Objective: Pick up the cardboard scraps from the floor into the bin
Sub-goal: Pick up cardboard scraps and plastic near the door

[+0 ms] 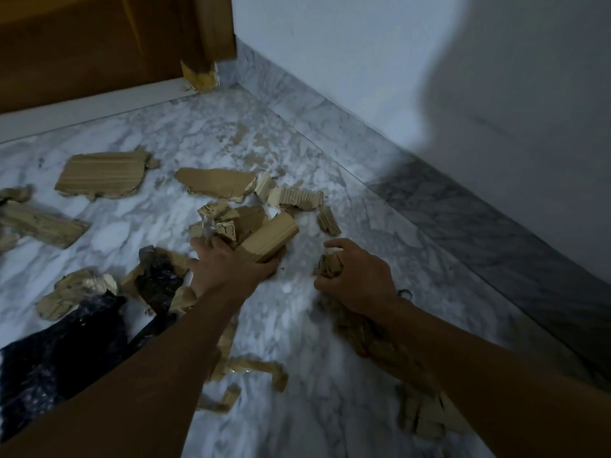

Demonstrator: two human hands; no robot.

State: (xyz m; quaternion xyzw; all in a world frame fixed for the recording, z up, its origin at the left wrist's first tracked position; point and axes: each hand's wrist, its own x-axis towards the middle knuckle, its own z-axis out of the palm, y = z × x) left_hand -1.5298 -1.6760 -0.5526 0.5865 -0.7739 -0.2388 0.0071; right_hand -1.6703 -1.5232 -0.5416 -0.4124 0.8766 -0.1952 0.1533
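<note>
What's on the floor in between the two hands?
Nothing but bare marble floor. In the head view, the left hand grips cardboard scraps and the right hand a crumpled scrap.

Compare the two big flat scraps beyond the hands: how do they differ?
The left scrap is broader and striped with ribs; the right scrap is narrower and smooth-faced. The left scrap lies apart from the pile; the right scrap abuts smaller bits. Both lie flat on the marble floor, torn-edged.
</note>
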